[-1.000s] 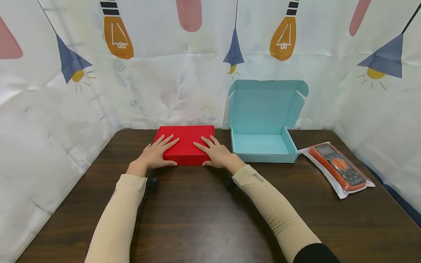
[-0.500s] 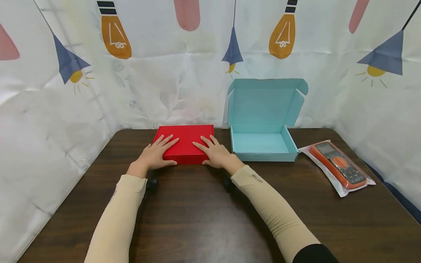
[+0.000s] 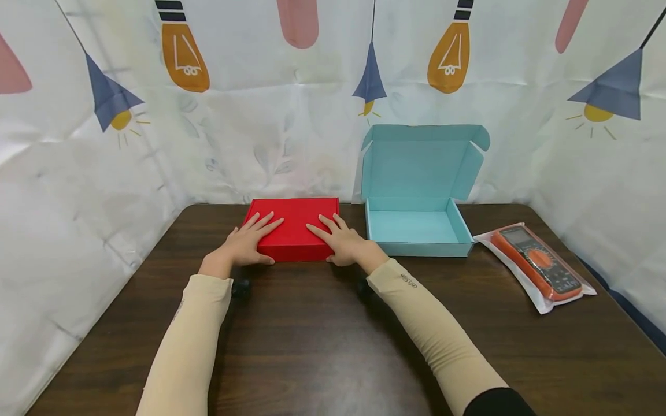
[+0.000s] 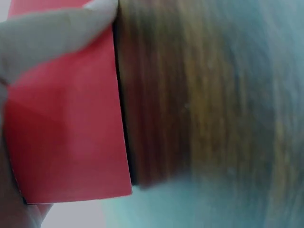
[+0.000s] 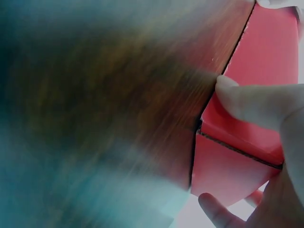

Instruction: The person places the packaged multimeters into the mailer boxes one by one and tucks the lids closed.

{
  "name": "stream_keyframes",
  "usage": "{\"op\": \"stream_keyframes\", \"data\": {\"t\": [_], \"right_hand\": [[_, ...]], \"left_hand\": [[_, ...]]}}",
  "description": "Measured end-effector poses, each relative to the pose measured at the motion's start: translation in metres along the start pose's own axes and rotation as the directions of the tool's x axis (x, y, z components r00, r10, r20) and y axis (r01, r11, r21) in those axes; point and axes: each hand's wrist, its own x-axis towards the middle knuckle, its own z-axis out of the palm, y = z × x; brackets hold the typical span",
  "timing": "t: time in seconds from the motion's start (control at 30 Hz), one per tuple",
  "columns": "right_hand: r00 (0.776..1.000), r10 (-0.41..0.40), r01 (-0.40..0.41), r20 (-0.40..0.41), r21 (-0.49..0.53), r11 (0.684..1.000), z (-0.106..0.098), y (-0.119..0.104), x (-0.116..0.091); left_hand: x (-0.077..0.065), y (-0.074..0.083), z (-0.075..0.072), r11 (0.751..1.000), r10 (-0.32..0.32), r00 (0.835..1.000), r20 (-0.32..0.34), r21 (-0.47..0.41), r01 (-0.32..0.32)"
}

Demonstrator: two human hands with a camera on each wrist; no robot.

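Observation:
A closed red cardboard box [image 3: 296, 222] lies flat at the far edge of the table, between both hands. My left hand [image 3: 240, 247] rests over its left front corner, fingers spread and straight on the lid. The left wrist view shows the left thumb [image 4: 57, 40] across the front wall, its tip at the bottom edge. Over the right front corner lies my right hand [image 3: 347, 245], fingers likewise spread on the lid. In the right wrist view the right thumb [image 5: 256, 104] touches the front wall near the bottom edge, with a fingertip [image 5: 207, 202] by the end wall.
Just right of the red box stands a teal cardboard box [image 3: 426, 249] with its lid raised. Farther right, an orange multimeter [image 3: 538, 257] lies in clear plastic wrapping. A patterned cloth [image 3: 312, 138] hangs behind the dark wooden table [image 3: 296, 341].
Both thumbs have shifted slightly outward along the front of the red box, away from each other. The spread fingers and the box stay where they were.

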Motion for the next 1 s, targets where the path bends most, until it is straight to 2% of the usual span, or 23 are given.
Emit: {"op": "stream_keyframes", "data": {"t": [0.37, 0.67, 0.8, 1.0], "right_hand": [[1.0, 0.002, -0.002, -0.01, 0.014, 1.0, -0.001, -0.0005, -0.0024], [0.999, -0.016, 0.016, -0.036, 0.002, 1.0, -0.0031, 0.0011, -0.0007], [0.999, -0.026, 0.027, -0.04, 0.019, 0.999, -0.0028, 0.0019, 0.0004], [1.0, -0.011, 0.011, -0.003, 0.112, 0.994, 0.0006, 0.0043, -0.0007]], "left_hand": [[-0.0011, -0.0015, 0.0036, 0.998, 0.041, 0.999, -0.036, 0.04, -0.039], [0.0016, -0.0025, 0.0003, 0.997, 0.056, 0.997, -0.057, 0.057, -0.053], [0.0029, -0.0031, -0.002, 0.998, 0.046, 0.998, -0.045, 0.048, -0.044], [0.0036, -0.0026, 0.0008, 0.999, 0.045, 0.999, -0.013, 0.023, -0.045]]}}
